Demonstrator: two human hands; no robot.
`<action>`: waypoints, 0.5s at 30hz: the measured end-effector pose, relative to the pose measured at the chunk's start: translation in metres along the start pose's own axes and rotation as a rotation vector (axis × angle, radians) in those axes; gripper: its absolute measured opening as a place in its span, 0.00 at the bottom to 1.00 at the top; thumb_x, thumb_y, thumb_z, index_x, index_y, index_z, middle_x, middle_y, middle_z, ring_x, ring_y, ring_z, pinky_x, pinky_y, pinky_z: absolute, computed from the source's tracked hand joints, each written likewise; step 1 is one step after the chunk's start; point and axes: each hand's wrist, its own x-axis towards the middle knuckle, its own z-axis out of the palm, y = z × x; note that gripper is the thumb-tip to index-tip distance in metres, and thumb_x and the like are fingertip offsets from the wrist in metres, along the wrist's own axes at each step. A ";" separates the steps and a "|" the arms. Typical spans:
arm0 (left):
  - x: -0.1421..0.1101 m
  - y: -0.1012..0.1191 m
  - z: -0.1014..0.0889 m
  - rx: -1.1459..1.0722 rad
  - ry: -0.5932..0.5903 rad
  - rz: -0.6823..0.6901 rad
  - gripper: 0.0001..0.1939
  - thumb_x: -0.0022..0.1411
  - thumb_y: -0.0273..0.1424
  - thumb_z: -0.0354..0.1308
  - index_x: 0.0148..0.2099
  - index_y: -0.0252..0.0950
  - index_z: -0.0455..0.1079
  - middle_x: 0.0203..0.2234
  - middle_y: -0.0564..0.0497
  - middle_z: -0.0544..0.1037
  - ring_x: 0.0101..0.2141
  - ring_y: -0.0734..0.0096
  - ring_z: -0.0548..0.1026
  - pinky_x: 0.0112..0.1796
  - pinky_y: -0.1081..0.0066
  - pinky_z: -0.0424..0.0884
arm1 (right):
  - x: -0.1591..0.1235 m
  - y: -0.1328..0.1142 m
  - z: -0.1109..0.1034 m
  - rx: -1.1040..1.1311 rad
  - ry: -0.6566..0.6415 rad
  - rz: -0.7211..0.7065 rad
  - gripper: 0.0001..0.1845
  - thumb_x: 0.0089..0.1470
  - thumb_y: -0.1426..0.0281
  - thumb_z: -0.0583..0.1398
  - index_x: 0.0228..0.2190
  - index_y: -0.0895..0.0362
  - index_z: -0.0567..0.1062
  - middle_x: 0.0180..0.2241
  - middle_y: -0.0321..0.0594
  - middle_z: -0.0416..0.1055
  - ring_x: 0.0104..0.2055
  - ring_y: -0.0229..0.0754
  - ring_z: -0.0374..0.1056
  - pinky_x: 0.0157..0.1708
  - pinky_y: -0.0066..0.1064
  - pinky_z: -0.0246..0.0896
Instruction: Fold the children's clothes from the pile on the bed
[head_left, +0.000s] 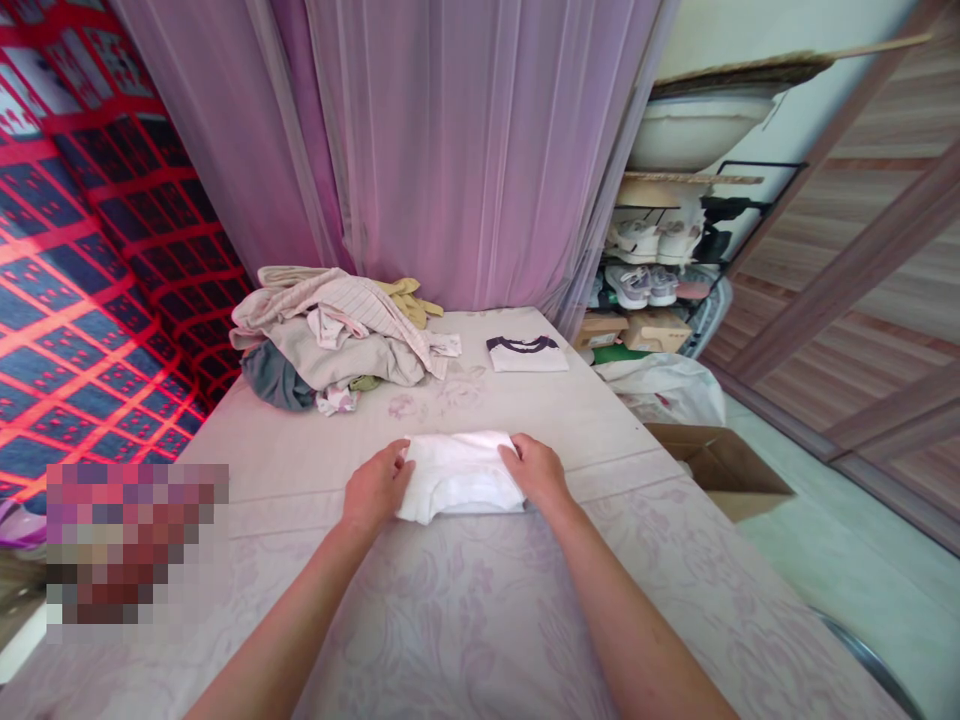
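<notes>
Cardboard box: the open one (727, 450) stands beyond the bed's (292, 490) right edge; I cannot make out its contents.
Basin: white (694, 130), on top of the shoe rack (694, 181), a flat brown thing lying over it.
Small boxes: two (656, 328), side by side low at the rack.
Shoes: a white pair (637, 240) above a grey pair (630, 285); dark ones beside them are too dim to count.
White garment: one (461, 470), folded, flat near the middle of the bed, between my hands.
Left hand: my grip (377, 485) is narrow, holding the garment's left side.
Right hand: my grip (540, 472) is narrow, thumb over its far right corner, some fingers hidden.
Folded shirt: one (528, 358), dark-collared, near the bed's far right corner.
Clothes pile: one heap (337, 335) towards the far left corner, its lower layers hidden.
Lower left: a pixelated patch, unreadable.
</notes>
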 end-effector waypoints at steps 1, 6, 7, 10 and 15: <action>0.000 0.001 -0.001 0.035 -0.002 -0.002 0.22 0.62 0.38 0.46 0.58 0.44 0.62 0.37 0.51 0.77 0.35 0.64 0.74 0.32 0.71 0.64 | -0.002 0.000 0.000 0.000 0.010 0.003 0.15 0.57 0.60 0.51 0.34 0.52 0.75 0.29 0.38 0.75 0.32 0.40 0.68 0.28 0.28 0.49; -0.005 0.003 -0.004 0.189 0.018 0.033 0.23 0.62 0.30 0.45 0.60 0.38 0.60 0.46 0.43 0.73 0.43 0.59 0.72 0.41 0.65 0.67 | -0.014 0.005 0.007 -0.006 0.016 0.032 0.17 0.56 0.62 0.53 0.46 0.52 0.69 0.30 0.37 0.75 0.34 0.41 0.69 0.31 0.29 0.53; -0.007 0.005 -0.005 0.219 0.049 0.071 0.24 0.61 0.27 0.45 0.59 0.36 0.61 0.49 0.42 0.72 0.45 0.58 0.71 0.43 0.64 0.67 | -0.016 0.005 0.007 0.007 0.043 0.022 0.18 0.56 0.63 0.53 0.47 0.53 0.68 0.32 0.37 0.75 0.35 0.41 0.69 0.32 0.29 0.53; -0.010 0.019 -0.005 0.256 0.090 0.223 0.22 0.60 0.24 0.44 0.56 0.33 0.66 0.51 0.42 0.70 0.49 0.58 0.69 0.50 0.62 0.64 | -0.012 0.001 0.003 0.035 0.125 -0.024 0.16 0.57 0.64 0.52 0.45 0.53 0.69 0.36 0.38 0.75 0.38 0.40 0.69 0.36 0.29 0.55; -0.001 0.034 0.019 0.194 0.006 0.414 0.23 0.66 0.34 0.41 0.59 0.30 0.63 0.58 0.40 0.65 0.57 0.58 0.62 0.57 0.61 0.58 | 0.012 -0.008 -0.002 0.028 0.030 0.044 0.18 0.57 0.60 0.51 0.47 0.52 0.70 0.35 0.38 0.76 0.38 0.42 0.70 0.34 0.30 0.55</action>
